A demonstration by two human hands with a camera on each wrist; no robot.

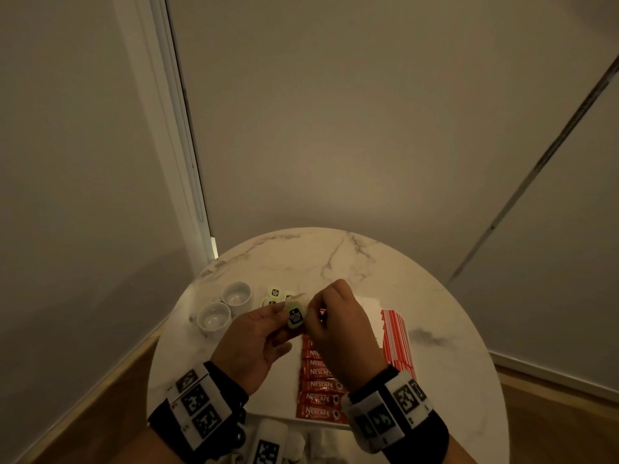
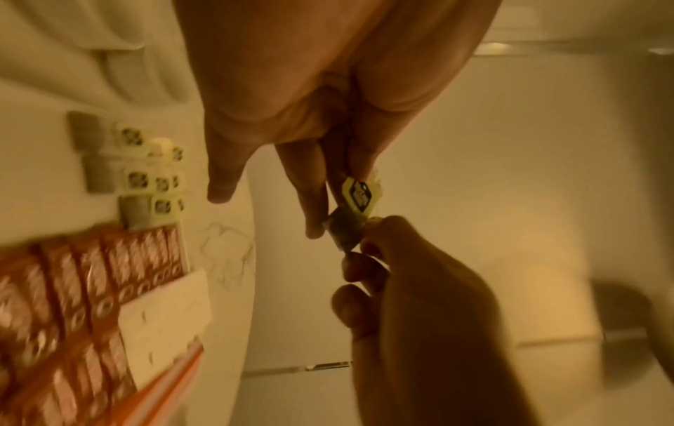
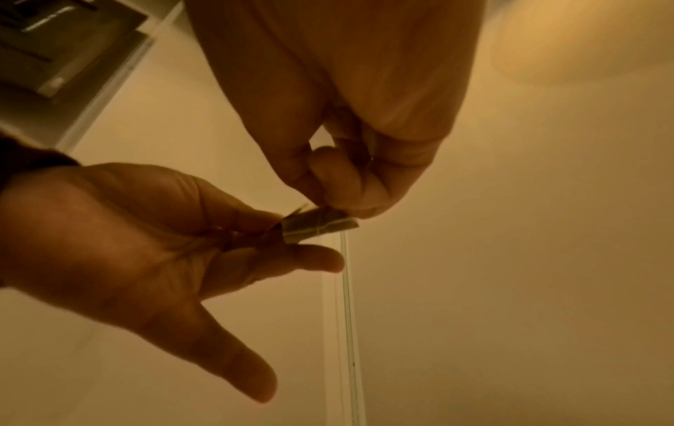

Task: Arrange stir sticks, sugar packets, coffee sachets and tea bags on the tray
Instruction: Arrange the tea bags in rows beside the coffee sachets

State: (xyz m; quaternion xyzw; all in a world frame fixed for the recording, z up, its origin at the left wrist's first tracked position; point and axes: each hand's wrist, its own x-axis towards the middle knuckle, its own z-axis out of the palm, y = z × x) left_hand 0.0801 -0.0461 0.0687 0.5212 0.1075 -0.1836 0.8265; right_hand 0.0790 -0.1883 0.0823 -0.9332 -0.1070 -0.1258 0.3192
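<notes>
Both hands hold one tea bag (image 1: pixel 296 315) with a pale green tag above the round marble table (image 1: pixel 335 259). My left hand (image 1: pixel 284 321) pinches it from the left and my right hand (image 1: pixel 313 313) pinches it from the right. In the left wrist view the tag (image 2: pixel 359 196) and dark bag (image 2: pixel 342 232) sit between the left fingers (image 2: pixel 310 201) and the right hand (image 2: pixel 401 288). In the right wrist view the bag (image 3: pixel 317 224) is stretched between both hands. A column of red coffee sachets (image 1: pixel 320 386) lies on the white tray (image 1: pixel 283 393). Red-striped stir sticks (image 1: pixel 397 339) lie to the right.
Two white cups (image 1: pixel 214 318) stand at the table's left. Several more tea bags (image 1: pixel 275 296) lie behind the hands, also seen as tea bags (image 2: pixel 153 173) in the left wrist view. White packets (image 1: pixel 366 308) lie behind the right hand. Walls close in behind the table.
</notes>
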